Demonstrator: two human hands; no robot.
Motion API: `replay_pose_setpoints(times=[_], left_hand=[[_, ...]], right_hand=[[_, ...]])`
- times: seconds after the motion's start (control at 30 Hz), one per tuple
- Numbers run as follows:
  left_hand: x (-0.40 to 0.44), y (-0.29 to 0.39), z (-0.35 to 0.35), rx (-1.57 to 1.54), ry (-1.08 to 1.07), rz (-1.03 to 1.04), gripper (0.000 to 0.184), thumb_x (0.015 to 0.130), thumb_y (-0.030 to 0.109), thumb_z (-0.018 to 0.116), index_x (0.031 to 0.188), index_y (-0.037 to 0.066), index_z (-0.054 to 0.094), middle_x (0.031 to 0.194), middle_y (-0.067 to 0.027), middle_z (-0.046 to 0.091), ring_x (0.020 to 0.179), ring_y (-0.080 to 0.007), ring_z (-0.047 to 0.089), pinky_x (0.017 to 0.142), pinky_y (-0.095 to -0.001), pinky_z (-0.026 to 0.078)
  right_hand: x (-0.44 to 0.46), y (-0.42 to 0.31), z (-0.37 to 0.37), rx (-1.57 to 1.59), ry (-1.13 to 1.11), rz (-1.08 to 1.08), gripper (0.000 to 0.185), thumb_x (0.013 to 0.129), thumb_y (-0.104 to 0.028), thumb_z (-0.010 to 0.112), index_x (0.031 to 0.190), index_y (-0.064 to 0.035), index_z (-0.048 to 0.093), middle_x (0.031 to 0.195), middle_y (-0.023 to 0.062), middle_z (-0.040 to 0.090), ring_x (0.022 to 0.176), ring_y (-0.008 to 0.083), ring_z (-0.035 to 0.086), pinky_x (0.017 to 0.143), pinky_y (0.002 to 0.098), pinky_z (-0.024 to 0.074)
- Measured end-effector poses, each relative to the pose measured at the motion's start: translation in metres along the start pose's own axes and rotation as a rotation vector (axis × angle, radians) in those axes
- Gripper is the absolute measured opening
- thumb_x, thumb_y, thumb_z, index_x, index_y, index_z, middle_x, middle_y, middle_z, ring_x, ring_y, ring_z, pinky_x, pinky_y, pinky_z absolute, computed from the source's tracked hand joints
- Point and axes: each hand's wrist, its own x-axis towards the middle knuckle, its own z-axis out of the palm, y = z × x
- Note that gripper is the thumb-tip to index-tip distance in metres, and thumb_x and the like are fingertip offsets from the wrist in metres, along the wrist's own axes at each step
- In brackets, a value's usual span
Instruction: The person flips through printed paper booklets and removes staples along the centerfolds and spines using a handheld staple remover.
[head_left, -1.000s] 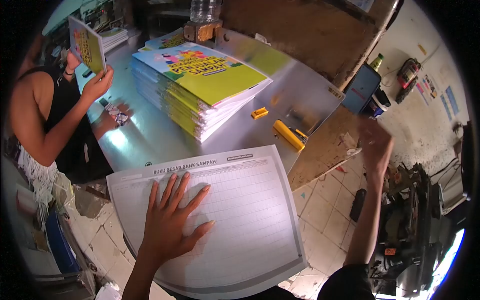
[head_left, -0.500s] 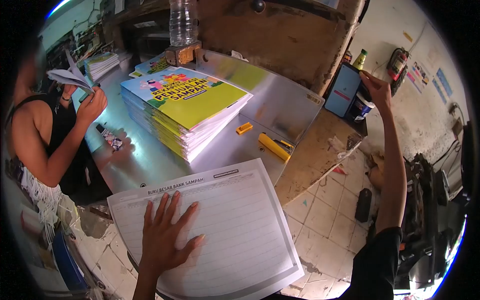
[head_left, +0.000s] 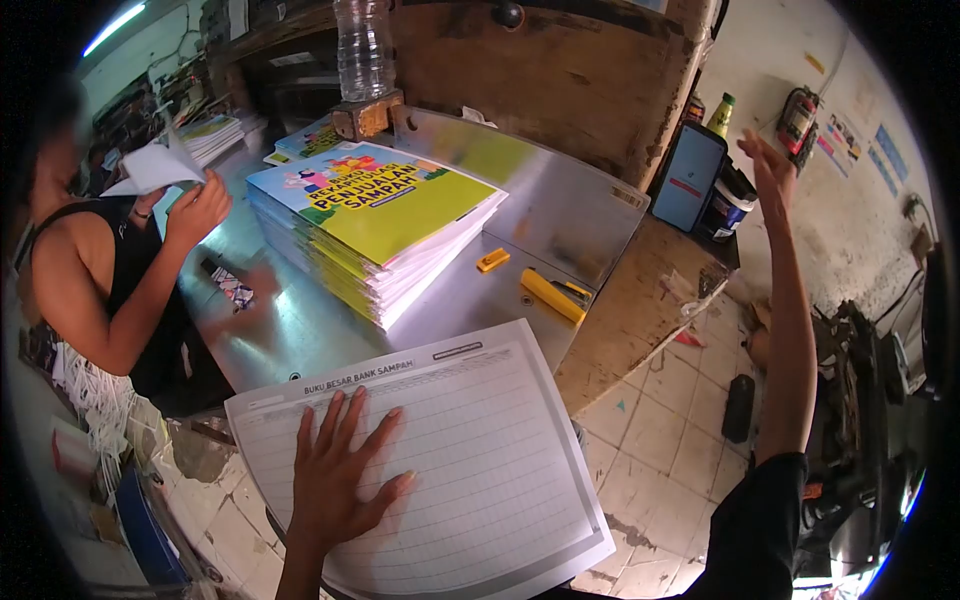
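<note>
My left hand (head_left: 340, 465) lies flat with spread fingers on a large printed sheet (head_left: 480, 450) headed "BUKU BESAR BANK SAMPAH", ruled in a grid. The sheet overlaps the near edge of the metal table. My right hand (head_left: 768, 170) is raised at the upper right, its fingers apart and holding nothing. It is just right of an upright phone (head_left: 688, 178) with a lit screen, no longer touching it. The phone leans by a dark-and-white tub (head_left: 722, 215).
A tall stack of colourful booklets (head_left: 400, 225) stands on the metal table (head_left: 560, 210). Right of it lie a yellow clip-like piece (head_left: 492, 260) and a yellow stapler (head_left: 553, 295). At left, a person (head_left: 85, 270) handles white pages (head_left: 160, 168). A plastic bottle (head_left: 363, 50) stands behind.
My right hand has come off the phone's upper edge and moved slightly up and right. My left hand stays on the sheet. The person at left has shifted the pages.
</note>
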Motion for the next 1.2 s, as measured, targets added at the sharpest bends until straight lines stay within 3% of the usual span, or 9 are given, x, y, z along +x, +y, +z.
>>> replay_pose_setpoints(times=[0.17,0.27,0.37,0.43,0.47,0.57,0.67,0.97,1.2], left_hand=[[0.000,0.000,0.000,0.002,-0.024,-0.018,0.070,0.090,0.057,0.065,0.150,0.022,0.054,0.164,-0.0177,0.034,0.152,-0.0418,0.030,0.124,-0.0619,0.013],[0.001,-0.001,0.001,0.015,-0.032,-0.019,0.069,0.092,0.058,0.063,0.150,0.023,0.054,0.165,-0.0175,0.033,0.152,-0.0412,0.029,0.124,-0.0616,0.012],[-0.001,-0.002,0.001,0.027,-0.034,-0.011,0.070,0.092,0.060,0.061,0.151,0.023,0.053,0.165,-0.0177,0.032,0.153,-0.0407,0.028,0.125,-0.0611,0.011],[-0.001,-0.002,0.001,0.029,-0.036,-0.011,0.071,0.092,0.061,0.061,0.151,0.022,0.053,0.165,-0.0178,0.032,0.153,-0.0404,0.027,0.125,-0.0606,0.010],[-0.001,-0.002,0.001,0.013,-0.037,-0.009,0.071,0.092,0.061,0.060,0.151,0.023,0.053,0.165,-0.0177,0.031,0.154,-0.0403,0.026,0.125,-0.0603,0.010],[-0.001,-0.001,0.000,0.001,-0.050,-0.022,0.071,0.092,0.063,0.060,0.151,0.024,0.052,0.166,-0.0176,0.031,0.154,-0.0400,0.026,0.125,-0.0597,0.009],[0.001,-0.003,0.000,0.006,-0.055,-0.031,0.071,0.092,0.063,0.060,0.152,0.025,0.052,0.166,-0.0174,0.031,0.154,-0.0400,0.026,0.126,-0.0596,0.009],[-0.001,-0.003,0.003,0.011,-0.005,-0.007,0.068,0.093,0.060,0.062,0.150,0.025,0.053,0.163,-0.0181,0.035,0.152,-0.0410,0.030,0.124,-0.0613,0.013],[-0.003,-0.004,0.003,-0.003,0.003,0.002,0.069,0.094,0.060,0.060,0.152,0.024,0.051,0.165,-0.0183,0.033,0.153,-0.0408,0.028,0.124,-0.0605,0.012]], right_hand=[[-0.054,-0.090,-0.020,0.227,0.375,-0.004,0.051,0.100,-0.049,0.063,0.114,-0.0024,0.077,0.101,0.0084,0.079,0.097,0.0141,0.069,0.092,0.0305,0.0504],[-0.118,-0.153,-0.021,0.234,0.389,-0.041,0.050,0.102,-0.044,0.062,0.113,0.0030,0.076,0.101,0.0096,0.078,0.099,0.0161,0.069,0.095,0.0321,0.0497],[-0.196,-0.169,0.020,0.577,0.090,-0.057,0.025,0.102,-0.018,0.063,0.105,0.0026,0.076,0.100,0.0093,0.077,0.096,0.0163,0.070,0.091,0.0306,0.0518],[-0.226,-0.191,0.042,0.211,-0.429,-0.218,0.017,0.090,-0.009,0.069,0.102,0.0017,0.074,0.096,0.0145,0.076,0.093,0.0226,0.071,0.088,0.0343,0.0531],[-0.241,-0.207,0.064,0.195,-0.505,-0.370,0.021,0.088,-0.010,0.072,0.106,0.0009,0.073,0.099,0.0166,0.074,0.095,0.0320,0.069,0.091,0.0401,0.0519],[-0.277,-0.205,0.125,0.215,-0.500,-0.456,0.034,0.086,-0.015,0.077,0.117,-0.0021,0.072,0.109,0.0164,0.073,0.097,0.0324,0.067,0.087,0.0412,0.0515],[-0.289,-0.207,0.141,0.040,-0.585,-0.383,0.042,0.091,-0.025,0.074,0.127,-0.0034,0.065,0.126,0.0107,0.066,0.122,0.0312,0.057,0.100,0.0499,0.0438],[-0.292,-0.200,0.144,0.125,-0.513,-0.455,0.032,0.089,0.000,0.064,0.119,-0.0084,0.070,0.118,0.0080,0.070,0.107,0.0297,0.065,0.091,0.0441,0.0479],[-0.298,-0.213,0.145,-0.005,-0.320,-0.411,0.041,0.091,-0.016,0.070,0.130,-0.0046,0.063,0.118,0.0139,0.069,0.109,0.0344,0.061,0.095,0.0484,0.0447]])
